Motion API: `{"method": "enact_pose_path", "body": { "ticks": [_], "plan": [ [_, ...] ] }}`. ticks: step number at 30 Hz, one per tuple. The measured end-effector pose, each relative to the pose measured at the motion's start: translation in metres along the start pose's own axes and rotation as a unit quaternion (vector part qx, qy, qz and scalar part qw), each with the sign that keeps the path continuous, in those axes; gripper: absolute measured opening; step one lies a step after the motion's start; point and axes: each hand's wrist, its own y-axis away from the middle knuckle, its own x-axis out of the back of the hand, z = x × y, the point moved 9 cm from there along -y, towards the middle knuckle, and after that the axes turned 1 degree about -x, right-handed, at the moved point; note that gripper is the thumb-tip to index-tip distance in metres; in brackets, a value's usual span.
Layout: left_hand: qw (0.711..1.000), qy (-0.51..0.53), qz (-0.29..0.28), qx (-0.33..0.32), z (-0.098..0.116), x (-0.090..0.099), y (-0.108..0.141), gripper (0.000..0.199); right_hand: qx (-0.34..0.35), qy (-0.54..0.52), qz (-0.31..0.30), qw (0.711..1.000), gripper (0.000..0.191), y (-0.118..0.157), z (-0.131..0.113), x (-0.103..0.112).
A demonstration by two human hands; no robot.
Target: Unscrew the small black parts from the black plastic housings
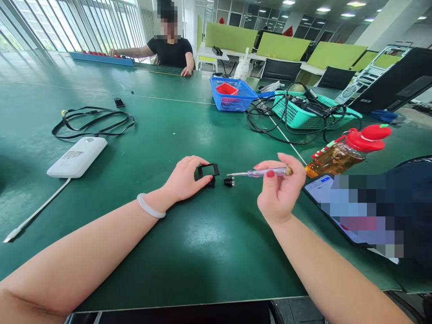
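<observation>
My left hand (186, 177), with a pale bangle at the wrist, grips a small black rectangular frame (209, 169) between thumb and fingers on the green table. Part of the frame is hidden by the hand. In my right hand (281, 189) is a screwdriver (266, 172) with a clear purplish handle, its thin metal shaft pointing left toward the frame. The tip is apart from the frame by a small gap. Just below the shaft lies a small black part with metal pins (229, 182), which neither hand touches.
A white power bank (77, 157) and a coiled black cable (92, 121) lie left. Ahead stand a blue basket (232, 94) and a teal basket (303, 114) with cables. A red-capped bottle (347, 153) and a phone (337, 209) are right. Another person (172, 51) sits across the table (162, 270).
</observation>
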Motion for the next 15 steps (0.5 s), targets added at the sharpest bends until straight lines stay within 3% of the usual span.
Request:
{"method": "enact_pose_path", "body": {
  "ticks": [3,5,15],
  "plan": [
    [0.994,-0.085,0.029,0.056,-0.011,0.006,0.001,0.038,-0.038,0.022,0.021,0.999,0.028,-0.005,0.016,0.008],
    [0.988,-0.136,0.014,0.065,-0.014,0.004,0.002,0.041,-0.065,0.022,0.029,0.997,0.028,-0.007,0.028,0.010],
    [0.968,-0.250,-0.027,0.023,0.001,-0.002,0.013,0.030,-0.163,-0.041,0.042,0.985,0.025,-0.002,0.066,0.007]
  ]
}}
